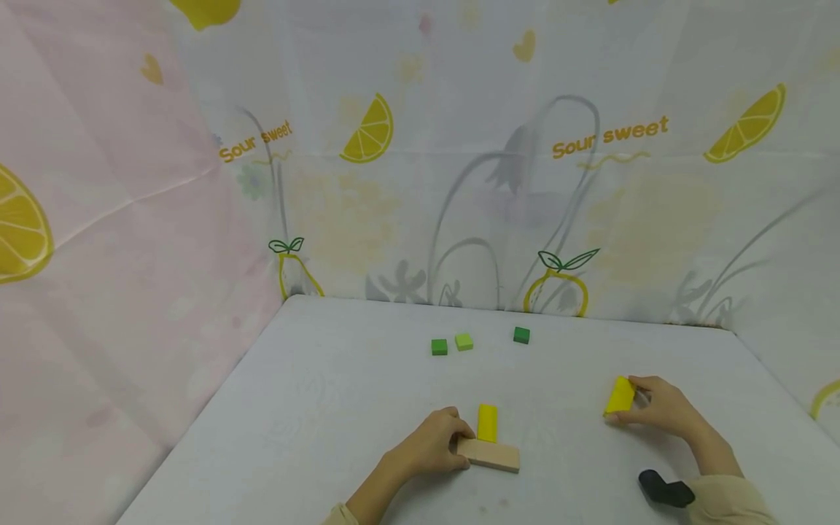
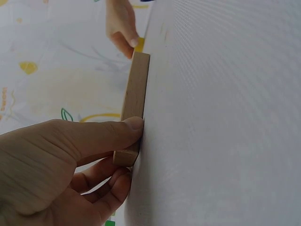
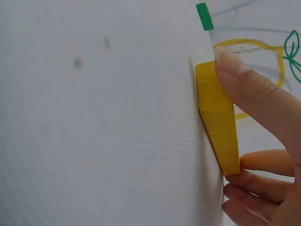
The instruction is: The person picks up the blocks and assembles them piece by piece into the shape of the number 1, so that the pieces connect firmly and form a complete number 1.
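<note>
The left hand [image 1: 433, 441] pinches one end of a flat wooden block [image 1: 495, 456] between thumb and fingers, with the block lying on the white surface [image 1: 558, 481]. A yellow block [image 1: 488, 423] lies just beyond it, its near end at the wooden block's far edge; whether they touch is hard to tell. Well apart, the right hand [image 1: 663, 410] pinches a second yellow block [image 1: 619, 396], thumb and fingers at its opposite ends. Three small green blocks [image 1: 439, 348] sit farther back, before a lemon-print cloth [image 1: 459, 87].
</note>
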Tool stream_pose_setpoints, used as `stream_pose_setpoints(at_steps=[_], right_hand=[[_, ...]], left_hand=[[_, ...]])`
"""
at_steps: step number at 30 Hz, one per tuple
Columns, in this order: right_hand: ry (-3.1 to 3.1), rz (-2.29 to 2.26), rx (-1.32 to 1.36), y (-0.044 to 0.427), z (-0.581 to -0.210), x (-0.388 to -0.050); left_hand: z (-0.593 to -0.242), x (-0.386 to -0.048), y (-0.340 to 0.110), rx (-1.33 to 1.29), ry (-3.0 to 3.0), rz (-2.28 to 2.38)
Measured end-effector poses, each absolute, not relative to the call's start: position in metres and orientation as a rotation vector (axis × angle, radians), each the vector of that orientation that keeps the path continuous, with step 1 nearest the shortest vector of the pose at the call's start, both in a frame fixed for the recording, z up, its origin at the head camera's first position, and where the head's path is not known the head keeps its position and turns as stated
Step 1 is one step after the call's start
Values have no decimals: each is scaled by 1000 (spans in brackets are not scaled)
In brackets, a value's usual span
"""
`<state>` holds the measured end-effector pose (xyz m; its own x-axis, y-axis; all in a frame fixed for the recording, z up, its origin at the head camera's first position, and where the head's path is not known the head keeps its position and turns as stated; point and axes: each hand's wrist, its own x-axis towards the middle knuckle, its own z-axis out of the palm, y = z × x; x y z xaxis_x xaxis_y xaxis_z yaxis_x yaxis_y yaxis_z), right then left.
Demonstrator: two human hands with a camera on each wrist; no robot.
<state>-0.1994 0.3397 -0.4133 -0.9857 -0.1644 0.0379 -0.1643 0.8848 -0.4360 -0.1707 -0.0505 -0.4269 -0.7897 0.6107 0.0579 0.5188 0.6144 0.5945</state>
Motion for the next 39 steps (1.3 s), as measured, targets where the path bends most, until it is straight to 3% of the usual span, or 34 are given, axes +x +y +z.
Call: stream_pose_setpoints(at_steps=[39], right_hand=[[3020,-884,-262,343,-425,-194]], left_hand=[[-428,-171,-51,952,2688,920]])
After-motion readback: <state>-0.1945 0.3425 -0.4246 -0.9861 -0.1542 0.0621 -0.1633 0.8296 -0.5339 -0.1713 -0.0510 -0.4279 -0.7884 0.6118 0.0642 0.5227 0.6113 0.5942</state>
